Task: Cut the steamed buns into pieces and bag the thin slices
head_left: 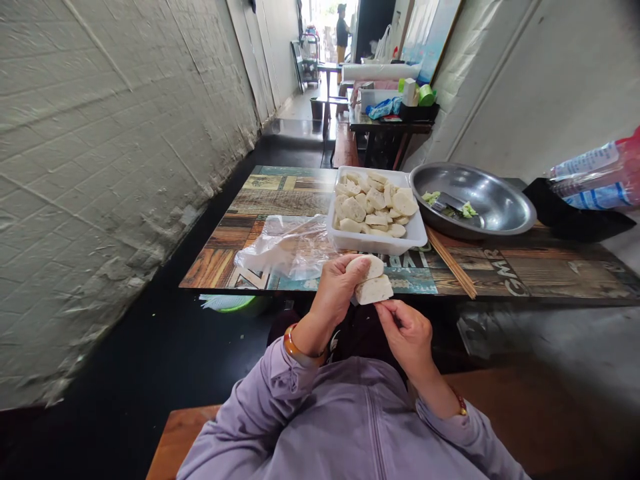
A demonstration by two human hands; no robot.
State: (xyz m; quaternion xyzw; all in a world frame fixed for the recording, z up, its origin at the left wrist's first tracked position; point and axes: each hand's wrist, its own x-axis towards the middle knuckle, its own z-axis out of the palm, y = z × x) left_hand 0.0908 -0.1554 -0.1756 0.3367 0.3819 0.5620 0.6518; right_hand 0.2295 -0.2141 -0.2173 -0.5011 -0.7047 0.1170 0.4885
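Observation:
My left hand [334, 292] is closed around two thick pale food slices [374, 288], one above the other, just in front of the table's near edge. My right hand [407, 333] pinches at the lower edge of the bottom slice; what lies between its fingertips is too small to make out. Beyond my hands a white plastic tub [377, 243] is heaped with similar cut slices [375, 203]. Several thin wooden sticks [453, 265] lie to the tub's right, their ends sticking out past the table edge.
A clear plastic bag [295, 250] lies left of the tub on the patterned table [227, 257]. A steel basin [500, 203] with green scraps and a dark utensil stands right, near a dark holder [565, 217] with plastic packets. Farther off are another cluttered table and a standing person [342, 33].

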